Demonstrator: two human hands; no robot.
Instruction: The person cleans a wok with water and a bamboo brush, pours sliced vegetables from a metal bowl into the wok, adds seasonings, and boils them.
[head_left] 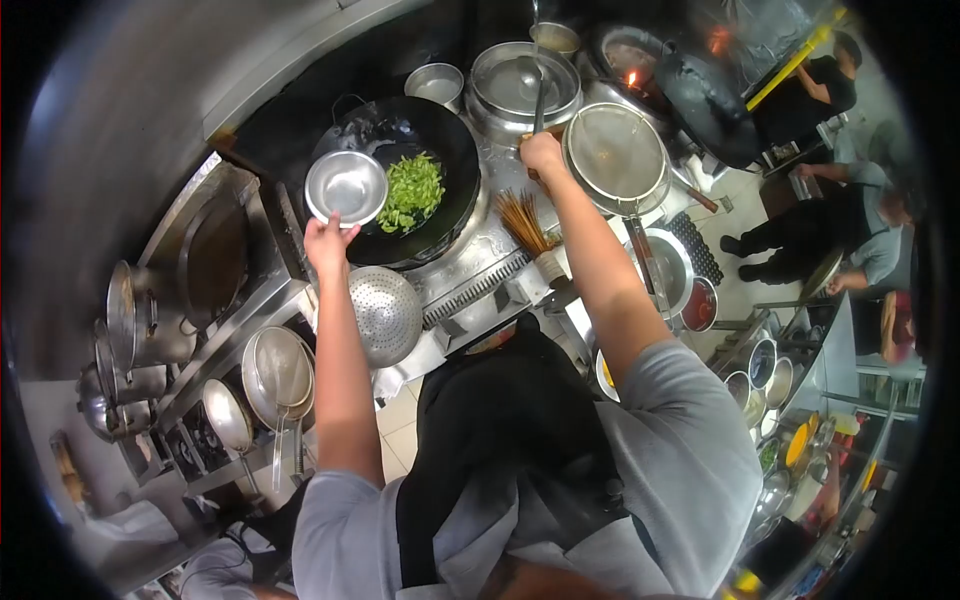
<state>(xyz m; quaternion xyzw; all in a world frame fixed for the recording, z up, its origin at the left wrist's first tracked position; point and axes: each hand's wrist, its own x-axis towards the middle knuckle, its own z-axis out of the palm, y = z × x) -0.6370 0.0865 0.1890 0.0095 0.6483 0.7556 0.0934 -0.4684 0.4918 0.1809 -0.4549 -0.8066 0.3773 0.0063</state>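
Head view: at ten o'clock, the left hand (333,243) pinches a smooth steel bowl (346,187) beside chopped greens (412,196) in a curved black wok (460,150); the right hand (542,156) clenches a metal ladle (540,106) near twelve.

Metal bowl (346,187) — in left hand (329,243), above wok (458,150); chopped greens (411,193), in wok; ladle (541,100) — handle in right hand (545,158).

One hand-held round silver metal bowl (346,187), one brown stiff-bristled brush (522,224), one round perforated metal strainer (385,316) and, in one round black wok (460,165), one heap of chopped green vegetables (413,193) show.
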